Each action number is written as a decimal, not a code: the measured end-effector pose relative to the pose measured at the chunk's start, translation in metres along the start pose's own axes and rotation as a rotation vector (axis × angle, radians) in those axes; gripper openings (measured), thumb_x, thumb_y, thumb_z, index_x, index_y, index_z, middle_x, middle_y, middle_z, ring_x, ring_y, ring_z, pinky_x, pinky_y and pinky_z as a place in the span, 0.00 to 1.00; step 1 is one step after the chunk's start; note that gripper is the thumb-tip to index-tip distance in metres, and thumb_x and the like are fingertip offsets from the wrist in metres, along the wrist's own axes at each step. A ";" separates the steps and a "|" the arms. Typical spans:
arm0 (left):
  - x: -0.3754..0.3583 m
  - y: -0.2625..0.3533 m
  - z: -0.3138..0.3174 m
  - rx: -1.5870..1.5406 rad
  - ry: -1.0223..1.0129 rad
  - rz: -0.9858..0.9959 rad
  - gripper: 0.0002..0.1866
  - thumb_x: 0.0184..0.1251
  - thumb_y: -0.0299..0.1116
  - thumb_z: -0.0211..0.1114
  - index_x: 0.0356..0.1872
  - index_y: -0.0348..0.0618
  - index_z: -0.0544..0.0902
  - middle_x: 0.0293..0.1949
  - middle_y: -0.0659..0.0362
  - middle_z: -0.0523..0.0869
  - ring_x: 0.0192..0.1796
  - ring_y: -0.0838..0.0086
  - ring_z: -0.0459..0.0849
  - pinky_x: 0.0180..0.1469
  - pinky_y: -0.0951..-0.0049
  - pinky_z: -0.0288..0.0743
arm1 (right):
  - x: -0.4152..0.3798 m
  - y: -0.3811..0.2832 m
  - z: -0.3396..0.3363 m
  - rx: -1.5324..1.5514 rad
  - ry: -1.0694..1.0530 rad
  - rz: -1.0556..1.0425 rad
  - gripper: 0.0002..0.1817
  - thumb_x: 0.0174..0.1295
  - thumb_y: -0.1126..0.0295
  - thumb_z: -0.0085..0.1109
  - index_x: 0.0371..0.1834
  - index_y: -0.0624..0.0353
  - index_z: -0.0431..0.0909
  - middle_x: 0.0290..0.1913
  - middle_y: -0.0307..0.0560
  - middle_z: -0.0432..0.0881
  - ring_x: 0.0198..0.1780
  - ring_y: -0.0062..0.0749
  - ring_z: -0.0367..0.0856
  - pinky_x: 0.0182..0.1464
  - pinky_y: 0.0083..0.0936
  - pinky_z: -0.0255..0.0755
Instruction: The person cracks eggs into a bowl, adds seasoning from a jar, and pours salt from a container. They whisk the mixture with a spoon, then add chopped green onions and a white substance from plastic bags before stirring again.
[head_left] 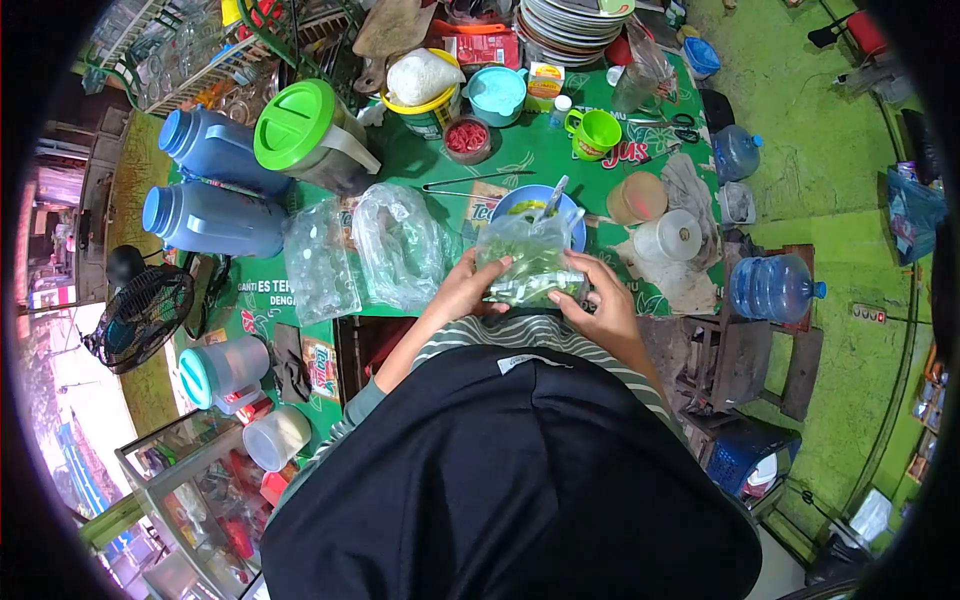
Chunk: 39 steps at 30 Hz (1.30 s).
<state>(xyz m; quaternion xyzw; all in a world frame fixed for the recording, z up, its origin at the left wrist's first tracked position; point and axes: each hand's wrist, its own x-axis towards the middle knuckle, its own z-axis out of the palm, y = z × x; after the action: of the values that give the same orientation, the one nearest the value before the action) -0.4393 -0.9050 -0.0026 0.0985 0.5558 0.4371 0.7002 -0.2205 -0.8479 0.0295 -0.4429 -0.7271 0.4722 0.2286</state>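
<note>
A clear plastic bag is held between my two hands, close to my body at the near edge of the green table. My left hand grips its left side, the thumb lying over the plastic. On the right side, my right hand closes on it with thumb and fingers. What the bag contains, if anything, is hard to make out. Just beyond, partly covered by the bag, stands a blue bowl with yellowish food and a spoon. To the left lie clear plastic bags.
Blue jugs and a green-lidded pitcher stand at the left. Tongs lie behind the bowl. A green cup, round containers and a cloth are at the right. Stacked plates stand at the back.
</note>
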 end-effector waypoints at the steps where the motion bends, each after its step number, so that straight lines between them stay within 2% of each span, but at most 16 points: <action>1: -0.003 0.003 0.002 -0.009 -0.004 0.000 0.37 0.69 0.41 0.68 0.71 0.42 0.57 0.60 0.54 0.76 0.57 0.69 0.79 0.36 0.67 0.84 | 0.001 -0.001 0.000 0.004 0.001 0.007 0.25 0.58 0.68 0.72 0.58 0.59 0.76 0.61 0.46 0.79 0.58 0.37 0.80 0.49 0.30 0.78; 8: -0.006 0.000 0.008 -0.157 -0.020 -0.038 0.35 0.69 0.40 0.68 0.70 0.41 0.59 0.61 0.52 0.75 0.58 0.67 0.79 0.39 0.62 0.86 | 0.000 -0.006 0.005 0.074 0.060 -0.012 0.22 0.59 0.70 0.70 0.57 0.59 0.77 0.56 0.48 0.82 0.54 0.37 0.83 0.44 0.29 0.80; 10: -0.007 0.002 0.011 -0.157 -0.033 -0.035 0.35 0.70 0.40 0.68 0.72 0.43 0.60 0.65 0.51 0.73 0.61 0.64 0.78 0.47 0.56 0.84 | 0.000 -0.008 0.005 0.077 0.066 0.001 0.21 0.59 0.72 0.70 0.56 0.58 0.78 0.57 0.47 0.82 0.54 0.37 0.83 0.45 0.29 0.83; 13: -0.005 0.001 0.011 -0.048 -0.055 0.014 0.36 0.71 0.46 0.65 0.74 0.44 0.61 0.68 0.51 0.72 0.64 0.59 0.76 0.58 0.45 0.76 | -0.004 -0.015 0.009 0.173 0.085 0.028 0.21 0.57 0.75 0.71 0.55 0.57 0.78 0.60 0.44 0.79 0.58 0.38 0.81 0.53 0.33 0.84; 16: 0.003 -0.004 -0.002 -0.416 -0.230 -0.195 0.39 0.74 0.62 0.53 0.74 0.46 0.62 0.69 0.53 0.72 0.69 0.57 0.72 0.65 0.36 0.64 | -0.003 -0.011 0.007 0.070 0.017 -0.067 0.21 0.57 0.74 0.71 0.55 0.56 0.78 0.61 0.45 0.78 0.60 0.37 0.80 0.52 0.35 0.85; 17: 0.012 -0.013 -0.008 -0.402 -0.245 -0.155 0.37 0.74 0.63 0.52 0.72 0.47 0.66 0.63 0.55 0.78 0.61 0.63 0.80 0.58 0.47 0.75 | -0.003 -0.008 0.007 0.069 -0.011 -0.060 0.21 0.58 0.75 0.70 0.55 0.55 0.78 0.63 0.45 0.77 0.62 0.37 0.79 0.53 0.36 0.85; 18: 0.013 -0.015 -0.010 -0.404 -0.244 -0.156 0.37 0.74 0.63 0.52 0.72 0.47 0.66 0.63 0.55 0.78 0.61 0.63 0.80 0.58 0.47 0.75 | -0.004 -0.004 0.009 0.069 -0.013 -0.059 0.21 0.58 0.75 0.70 0.55 0.55 0.78 0.63 0.45 0.77 0.62 0.37 0.79 0.53 0.36 0.85; 20: 0.015 -0.017 -0.018 -0.183 -0.293 -0.216 0.35 0.73 0.64 0.53 0.68 0.47 0.71 0.53 0.58 0.84 0.49 0.71 0.85 0.45 0.65 0.81 | -0.006 0.006 0.015 0.218 -0.056 -0.054 0.22 0.57 0.75 0.71 0.55 0.54 0.78 0.63 0.46 0.76 0.62 0.38 0.79 0.54 0.35 0.84; 21: 0.016 -0.017 -0.019 -0.184 -0.293 -0.218 0.35 0.73 0.64 0.53 0.68 0.47 0.71 0.53 0.58 0.84 0.49 0.71 0.85 0.45 0.65 0.81 | -0.006 0.014 0.017 0.216 -0.090 -0.081 0.24 0.57 0.77 0.71 0.57 0.54 0.76 0.66 0.46 0.73 0.62 0.38 0.79 0.55 0.34 0.83; 23: 0.020 -0.015 -0.022 -0.103 -0.315 -0.281 0.30 0.73 0.59 0.59 0.64 0.46 0.75 0.45 0.62 0.86 0.40 0.79 0.85 0.34 0.78 0.78 | -0.007 0.025 0.022 0.311 -0.125 -0.076 0.25 0.57 0.77 0.71 0.58 0.53 0.75 0.67 0.46 0.71 0.64 0.37 0.76 0.56 0.32 0.83; 26: 0.010 -0.008 -0.008 -0.053 -0.147 -0.187 0.28 0.71 0.49 0.66 0.65 0.44 0.74 0.47 0.61 0.86 0.44 0.78 0.85 0.41 0.77 0.79 | -0.009 0.021 0.019 0.439 -0.209 -0.056 0.26 0.58 0.78 0.70 0.61 0.54 0.74 0.71 0.48 0.66 0.69 0.37 0.71 0.59 0.32 0.80; 31: 0.021 -0.016 -0.023 0.088 -0.176 -0.024 0.32 0.69 0.39 0.69 0.70 0.40 0.67 0.56 0.55 0.82 0.52 0.76 0.83 0.51 0.74 0.79 | -0.011 0.019 0.006 0.509 -0.386 -0.001 0.25 0.63 0.78 0.65 0.64 0.55 0.72 0.75 0.50 0.60 0.75 0.38 0.62 0.70 0.38 0.68; 34: 0.015 -0.006 -0.019 0.158 -0.136 -0.004 0.35 0.69 0.36 0.70 0.72 0.38 0.62 0.60 0.52 0.79 0.56 0.73 0.82 0.56 0.72 0.78 | -0.007 0.017 -0.001 0.538 -0.436 0.002 0.22 0.67 0.77 0.59 0.65 0.57 0.71 0.75 0.49 0.62 0.75 0.39 0.63 0.72 0.39 0.63; 36: 0.007 0.004 -0.012 0.177 -0.127 0.016 0.37 0.68 0.35 0.70 0.72 0.38 0.61 0.62 0.51 0.77 0.58 0.72 0.81 0.57 0.72 0.78 | -0.004 0.022 -0.005 0.536 -0.334 0.033 0.20 0.69 0.76 0.55 0.64 0.60 0.71 0.73 0.49 0.66 0.74 0.38 0.65 0.71 0.38 0.65; 37: -0.002 0.013 -0.005 0.145 -0.131 0.028 0.37 0.68 0.35 0.70 0.72 0.38 0.61 0.61 0.51 0.78 0.58 0.72 0.82 0.57 0.71 0.78 | -0.002 0.021 0.000 0.600 -0.230 0.115 0.16 0.70 0.76 0.52 0.60 0.62 0.72 0.68 0.48 0.72 0.66 0.35 0.74 0.66 0.34 0.71; 39: -0.006 0.018 -0.003 0.115 -0.134 0.042 0.37 0.67 0.34 0.71 0.73 0.38 0.61 0.61 0.51 0.78 0.58 0.71 0.82 0.58 0.71 0.79 | 0.001 0.032 0.000 0.586 -0.203 0.211 0.15 0.71 0.76 0.52 0.59 0.62 0.73 0.66 0.48 0.73 0.61 0.33 0.77 0.62 0.32 0.74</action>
<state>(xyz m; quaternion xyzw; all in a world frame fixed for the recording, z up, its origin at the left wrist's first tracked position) -0.4506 -0.8995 0.0114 0.1793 0.5297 0.4116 0.7196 -0.2073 -0.8414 0.0012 -0.3819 -0.5291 0.7244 0.2224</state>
